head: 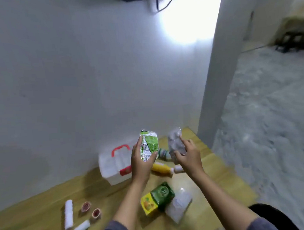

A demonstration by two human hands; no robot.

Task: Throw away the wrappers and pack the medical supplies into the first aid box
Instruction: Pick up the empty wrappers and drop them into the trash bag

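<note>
From the head camera, the left hand (141, 161) is raised above a wooden floor (38, 221), thumb and fingers closed around a crumpled green-and-silver wrapper (148, 145) held upright. Just to its right, the right hand (187, 155) pinches a crumpled clear plastic wrapper (175, 142), index finger stretched along it. The two wrappers sit near each other but apart.

Directly behind and below the left hand stands the white first aid box (113, 163) with a red handle, its lid shut and its right part hidden by that hand. Between the two hands, lower down, lie a yellow bottle (161, 168) on its side, a small brown bottle (178, 169) just beside its cap, and a white bottle with a green band (163, 154) partly covered by the right hand.

Under the forearms rest a green box (162, 194) touching a yellow box (148, 204), with a clear plastic packet (179, 204) beside them. Well left of the left arm lie two white gauze rolls (68, 214) and two pink tape rolls (86, 207). The picture is blurred.
</note>
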